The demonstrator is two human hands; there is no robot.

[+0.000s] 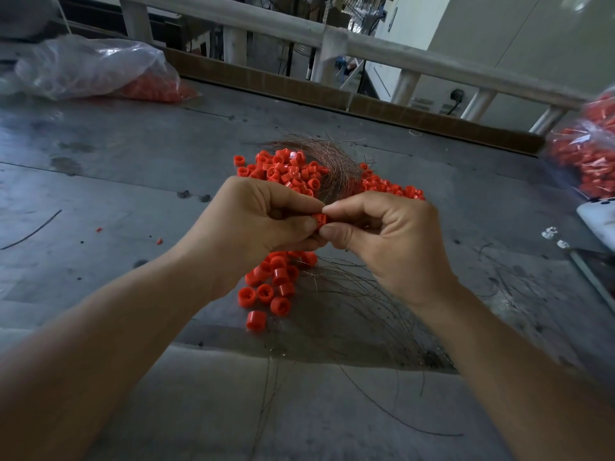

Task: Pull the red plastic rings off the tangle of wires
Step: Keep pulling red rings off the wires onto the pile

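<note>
A small red plastic ring [320, 219] sits between my two hands above the grey table. My left hand [256, 224] pinches it from the left and my right hand [382, 234] pinches it from the right, fingertips touching. A tangle of thin coppery wires [332, 161] lies behind the hands, and more loose wires [366, 304] fan out below my right wrist. A heap of red rings [286, 171] lies beyond my hands; another cluster [271, 287] lies under my left wrist. Whether the pinched ring is on a wire is hidden.
A clear plastic bag [96, 71] with red rings lies at the back left; another bag [585, 151] of red parts is at the right edge. A white railing [332, 38] runs behind the table [100, 168]. A stray wire [33, 231] lies at the left.
</note>
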